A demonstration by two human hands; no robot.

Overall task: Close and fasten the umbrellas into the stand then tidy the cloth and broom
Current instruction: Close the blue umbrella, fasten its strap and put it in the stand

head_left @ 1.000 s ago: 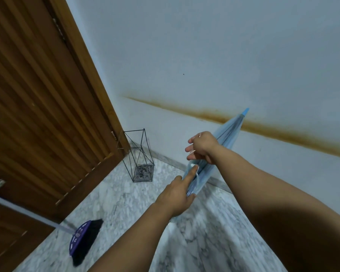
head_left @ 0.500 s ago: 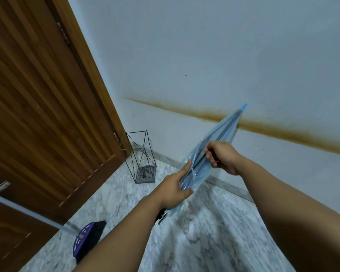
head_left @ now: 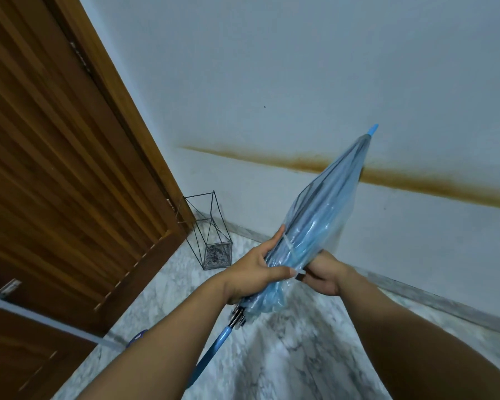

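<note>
Umbrella (head_left: 318,223) — between both hands' fingers (head_left: 274,272)

The umbrella (head_left: 321,226) has a thin, see-through blue plastic canopy with a glossy, crinkled sheen, dark ribs showing through, and a smooth opaque blue plastic tip at one o'clock. Its shaft looks like smooth blue plastic, with shiny metal fittings where the ribs gather. The stand (head_left: 211,230), at ten o'clock from the umbrella, is thin dark matt wire. The door (head_left: 55,168) is ribbed, satin-varnished wood. The floor (head_left: 272,356) is polished veined marble, possibly tile. The wall (head_left: 300,67) is matt paint.
</note>
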